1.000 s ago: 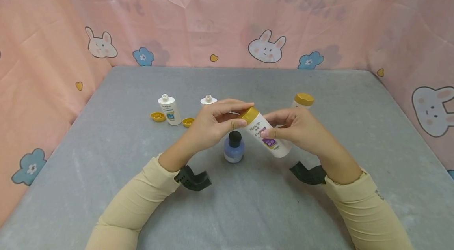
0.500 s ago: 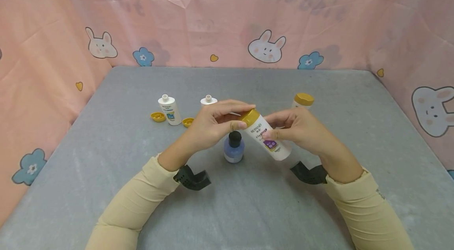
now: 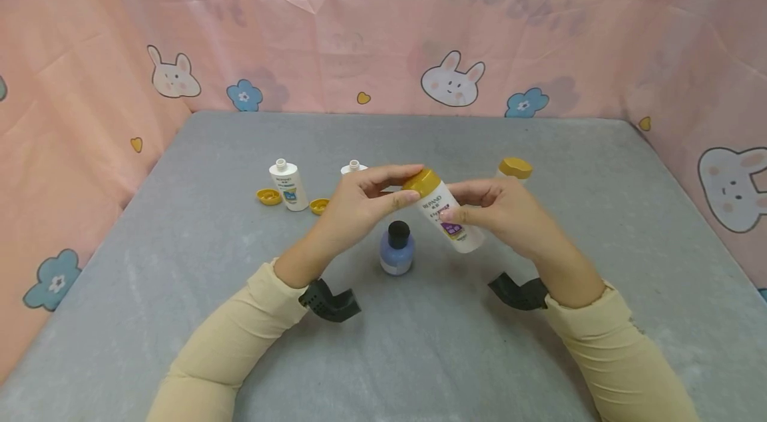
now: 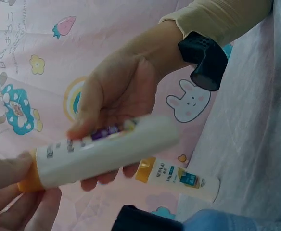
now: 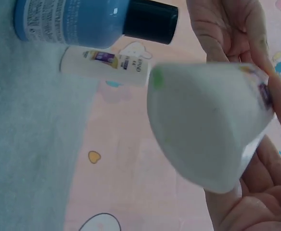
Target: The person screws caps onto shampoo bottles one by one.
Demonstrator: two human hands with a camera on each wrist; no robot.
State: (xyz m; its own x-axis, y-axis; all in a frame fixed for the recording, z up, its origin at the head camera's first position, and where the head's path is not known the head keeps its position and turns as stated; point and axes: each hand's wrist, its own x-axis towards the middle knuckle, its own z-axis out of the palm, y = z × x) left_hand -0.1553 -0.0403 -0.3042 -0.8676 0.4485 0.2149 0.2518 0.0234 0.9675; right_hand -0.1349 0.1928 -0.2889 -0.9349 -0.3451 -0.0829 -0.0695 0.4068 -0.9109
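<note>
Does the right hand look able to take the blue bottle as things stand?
Probably not: the right hand holds the tilted white bottle. Were it free, little seems in the way; the blue bottle stands upright, untouched.

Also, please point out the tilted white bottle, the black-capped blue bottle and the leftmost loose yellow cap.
Tilted white bottle [image 3: 440,202]: head view, on its printed front.
Black-capped blue bottle [image 3: 397,257]: head view, on its body.
Leftmost loose yellow cap [image 3: 269,197]: head view, on its inside.

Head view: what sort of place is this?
Probably a makeshift filming booth: pink printed cloth hangs on three sides of a grey tabletop, and black brackets are worn at both wrists.
</note>
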